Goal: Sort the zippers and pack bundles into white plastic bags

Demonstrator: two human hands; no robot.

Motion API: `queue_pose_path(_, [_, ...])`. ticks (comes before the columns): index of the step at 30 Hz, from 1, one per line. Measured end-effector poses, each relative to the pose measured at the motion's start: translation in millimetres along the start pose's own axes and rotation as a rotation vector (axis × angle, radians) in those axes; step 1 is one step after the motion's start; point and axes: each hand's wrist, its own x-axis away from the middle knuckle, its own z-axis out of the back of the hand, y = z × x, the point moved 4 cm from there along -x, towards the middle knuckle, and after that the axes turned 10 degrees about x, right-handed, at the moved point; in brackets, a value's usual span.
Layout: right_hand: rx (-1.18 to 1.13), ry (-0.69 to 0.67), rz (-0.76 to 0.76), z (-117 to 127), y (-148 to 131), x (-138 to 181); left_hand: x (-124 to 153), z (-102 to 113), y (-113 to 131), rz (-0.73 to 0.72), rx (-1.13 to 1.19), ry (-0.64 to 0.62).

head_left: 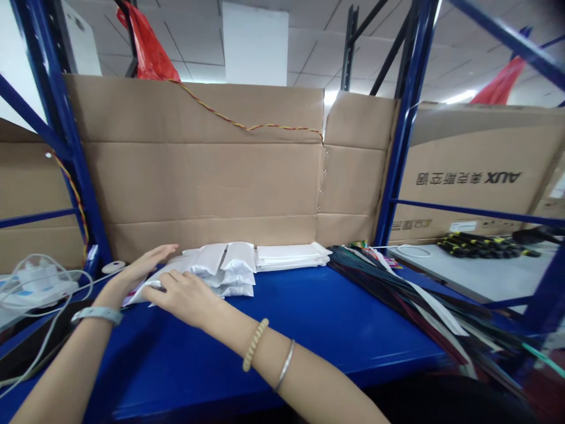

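White plastic packets [238,262] lie piled in overlapping rows at the back left of the blue tabletop. My left hand [150,262] is at the far left end of the pile, its fingers stretched out and nothing visible in them. In front of it, my right hand [188,294] bends its fingers over the leftmost white packet [143,290], gripping its near edge; the fingertips are partly hidden. Something purple shows under that packet. Flatter white packets [291,256] are stacked just right of the pile.
A bundle of dark and white zippers or strips [397,288] lies across the right side. At left are a power strip with white cables [39,280] and a white roll [113,267]. A cardboard panel [212,176] stands behind, between blue posts [404,123].
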Motion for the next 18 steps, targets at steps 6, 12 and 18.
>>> queue_pose_path(6, [-0.072,-0.175,-0.190,-43.7,22.1,-2.8,15.9,12.2,-19.8,0.101,-0.034,-0.194])
queue_pose_path(12, [-0.105,-0.110,-0.246,-15.6,44.3,36.0,5.6,-4.3,-34.0,0.015,-0.238,-0.251])
queue_pose_path(18, [-0.036,0.062,-0.461,49.1,118.0,136.9,2.3,-11.9,-40.0,-0.071,-0.398,-0.119])
